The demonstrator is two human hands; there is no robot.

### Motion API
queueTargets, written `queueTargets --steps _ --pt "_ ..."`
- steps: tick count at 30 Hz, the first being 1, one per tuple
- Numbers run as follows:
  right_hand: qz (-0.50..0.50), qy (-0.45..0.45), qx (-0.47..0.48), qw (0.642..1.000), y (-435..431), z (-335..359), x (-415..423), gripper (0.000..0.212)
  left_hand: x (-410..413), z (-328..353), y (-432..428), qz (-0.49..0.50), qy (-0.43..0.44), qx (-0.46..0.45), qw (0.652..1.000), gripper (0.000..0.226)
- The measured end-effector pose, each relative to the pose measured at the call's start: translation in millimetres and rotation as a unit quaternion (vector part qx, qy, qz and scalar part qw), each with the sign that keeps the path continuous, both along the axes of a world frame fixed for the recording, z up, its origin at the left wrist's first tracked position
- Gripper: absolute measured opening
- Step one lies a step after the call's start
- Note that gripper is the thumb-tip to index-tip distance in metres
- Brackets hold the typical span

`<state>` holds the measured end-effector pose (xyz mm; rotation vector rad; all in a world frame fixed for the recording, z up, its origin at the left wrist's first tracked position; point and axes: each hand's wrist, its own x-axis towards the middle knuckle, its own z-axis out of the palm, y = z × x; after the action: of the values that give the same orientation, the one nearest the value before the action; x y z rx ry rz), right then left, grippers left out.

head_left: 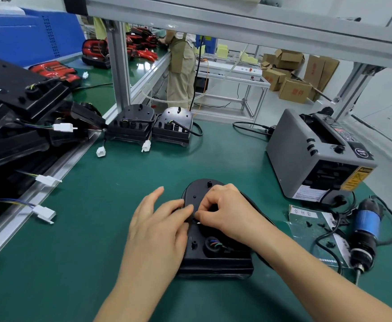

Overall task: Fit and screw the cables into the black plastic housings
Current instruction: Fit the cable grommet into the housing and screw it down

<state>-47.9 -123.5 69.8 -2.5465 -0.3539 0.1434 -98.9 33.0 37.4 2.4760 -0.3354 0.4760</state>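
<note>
Black housing (213,254) lies lower centre, long axis up-frame; right hand (225,210) pinches the cable (257,205) over its middle in a narrow grip, left hand (157,219) flat alongside.

Both my forearms come in bare from the bottom edge, angled inward so the wrists converge. Left grip (157,219): palm down, fingers (183,208) near straight, laid flat and pressing down, thumb splayed up and away from them. Right grip (222,210): knuckles up, fingers (210,201) curled tight, thumb and forefinger tips pinched together, right against my left fingertips. Probably a small part in that pinch, but it's blurred and covered by my fingers.
</note>
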Motion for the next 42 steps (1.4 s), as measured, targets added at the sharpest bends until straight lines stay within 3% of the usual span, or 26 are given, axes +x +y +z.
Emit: queueTargets --steps 5,9,14,18,20,23,30,38,40,42 --pt "0.002 -0.006 -0.014 1.000 1 1 -1 0.025 -7 -5 -4 -0.004 -0.085 0.092 0.992 0.028" --pt "0.005 -0.022 -0.031 0.999 2 0 -1 0.018 -8 -5 -2 0.010 -0.090 0.144 0.985 0.044" --pt "0.002 -0.019 -0.030 0.999 0 0 -1 0.019 -10 -4 0 0.020 -0.105 0.201 0.974 0.039" --pt "-0.013 -0.007 0.004 1.000 -11 0 2 0.013 -7 -2 4 0.027 -0.114 0.195 0.974 0.043" --pt "-0.021 -0.016 0.014 1.000 -20 -1 0 0.020 -2 2 6 0.032 -0.120 0.197 0.972 0.053" --pt "-0.019 -0.055 -0.015 0.998 -33 -4 -7 0.030 2 5 3 0.011 -0.137 0.220 0.966 0.046" --pt "-0.017 -0.068 -0.013 0.997 -51 -9 -25 0.032 2 1 2 -0.016 -0.116 0.254 0.960 0.063" --pt "-0.065 -0.069 0.029 0.995 -58 -14 -37 0.026 2 1 3 -0.042 -0.070 0.230 0.970 0.069" --pt "-0.113 -0.083 0.019 0.990 -63 -15 -41 0.026 11 4 9 -0.049 -0.020 0.166 0.985 0.063" --pt "-0.166 -0.102 -0.005 0.981 -69 -16 -47 0.028 21 13 19 0.004 0.036 0.099 0.994 0.047"
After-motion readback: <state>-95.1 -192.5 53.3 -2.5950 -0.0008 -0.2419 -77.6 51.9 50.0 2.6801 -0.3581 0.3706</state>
